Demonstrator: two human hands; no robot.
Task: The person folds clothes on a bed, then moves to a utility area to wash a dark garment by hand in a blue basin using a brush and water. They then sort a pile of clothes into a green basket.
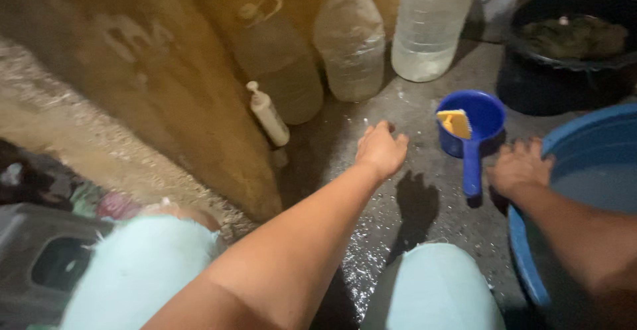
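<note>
Knees in pale blue shorts (133,270) are seen closest, low in the frame. Going from the left — a white pump bottle (268,114) is leaned against the wall, with three big clear jugs (350,38) lined up behind it. Left hand (381,148) is stretched out over the wet concrete floor (424,237), fingers loose, nothing gripped. Next, a blue dipper (472,124) with a yellow sponge (454,123) inside is set on the floor. Right hand (519,166) is spread flat, empty, beside the dipper's handle — touching the rim of the blue basin (531,264).
</note>
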